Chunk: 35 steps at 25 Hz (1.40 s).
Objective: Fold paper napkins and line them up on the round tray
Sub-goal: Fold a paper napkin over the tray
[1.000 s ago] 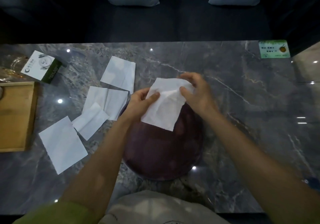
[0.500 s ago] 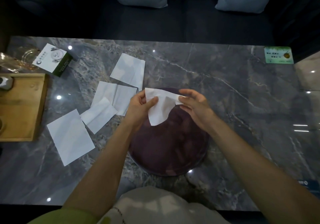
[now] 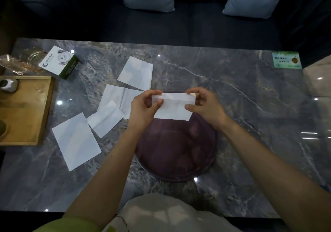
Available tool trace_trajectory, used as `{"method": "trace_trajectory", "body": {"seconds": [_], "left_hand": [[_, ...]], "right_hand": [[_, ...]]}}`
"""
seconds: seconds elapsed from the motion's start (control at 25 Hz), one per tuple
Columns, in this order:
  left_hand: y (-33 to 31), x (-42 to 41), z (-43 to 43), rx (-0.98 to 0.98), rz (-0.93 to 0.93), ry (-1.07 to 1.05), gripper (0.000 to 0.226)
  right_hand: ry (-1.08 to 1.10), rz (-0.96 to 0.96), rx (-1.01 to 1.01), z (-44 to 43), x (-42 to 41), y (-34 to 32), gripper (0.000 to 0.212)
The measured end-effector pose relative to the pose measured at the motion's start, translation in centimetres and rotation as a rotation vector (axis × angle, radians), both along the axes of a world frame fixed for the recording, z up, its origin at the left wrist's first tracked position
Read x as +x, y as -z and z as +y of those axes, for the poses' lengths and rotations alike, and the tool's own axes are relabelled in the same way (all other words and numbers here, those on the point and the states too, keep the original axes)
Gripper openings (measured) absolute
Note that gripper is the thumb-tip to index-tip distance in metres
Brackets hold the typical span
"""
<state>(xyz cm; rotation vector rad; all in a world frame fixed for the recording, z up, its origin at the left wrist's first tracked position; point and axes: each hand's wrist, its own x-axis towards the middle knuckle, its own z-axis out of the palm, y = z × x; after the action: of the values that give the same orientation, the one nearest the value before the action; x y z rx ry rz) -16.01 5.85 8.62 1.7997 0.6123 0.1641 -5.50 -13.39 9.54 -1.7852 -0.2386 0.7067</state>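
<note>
A white paper napkin [image 3: 173,107], folded into a wide strip, is held in the air over the far rim of the round dark purple tray [image 3: 176,151]. My left hand [image 3: 144,109] pinches its left end and my right hand [image 3: 206,107] pinches its right end. The tray's surface shows nothing lying on it. Several more white napkins lie flat on the marble table to the left: one far [image 3: 136,73], an overlapping pair [image 3: 114,106], a folded one [image 3: 105,117] and a large one nearest me [image 3: 76,141].
A wooden tray [image 3: 23,109] sits at the left table edge with a small grey object [image 3: 9,85] on it. A white and green box [image 3: 60,62] and a clear glass item [image 3: 16,64] lie behind it. A green card [image 3: 286,59] lies at the far right corner.
The napkin went from a loose sheet hanging from both hands to a flatter, wide folded strip held level. Both hands moved slightly apart along its ends.
</note>
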Motion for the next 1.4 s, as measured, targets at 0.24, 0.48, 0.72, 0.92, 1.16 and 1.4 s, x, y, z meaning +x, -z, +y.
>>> {"method": "trace_trajectory", "body": {"seconds": [0.24,0.48,0.72,0.92,1.16,1.4], "left_hand": [[-0.7,-0.1,0.1,0.202,0.014,0.037,0.019],[-0.7,-0.3,0.0,0.250,-0.023,0.064,0.012],[-0.2,-0.3,0.8,0.279,-0.048,0.175,0.009],[0.8,0.0,1.0,0.037,0.038,0.107,0.013],[4.1,-0.2,-0.4,-0.506,0.263,0.033,0.041],[8.0,1.5,-0.5,-0.202,0.372,-0.003,0.041]], "right_hand": [[-0.056,-0.171,-0.155,0.1,0.0,0.0,0.039],[-0.081,-0.340,-0.315,0.3,-0.4,-0.1,0.023],[-0.089,-0.382,-0.291,0.2,-0.2,-0.3,0.011],[-0.110,-0.217,-0.134,0.1,0.5,0.1,0.019],[0.150,0.193,-0.016,-0.1,-0.3,3.3,0.016],[0.144,0.368,-0.229,-0.6,0.2,7.2,0.031]]}}
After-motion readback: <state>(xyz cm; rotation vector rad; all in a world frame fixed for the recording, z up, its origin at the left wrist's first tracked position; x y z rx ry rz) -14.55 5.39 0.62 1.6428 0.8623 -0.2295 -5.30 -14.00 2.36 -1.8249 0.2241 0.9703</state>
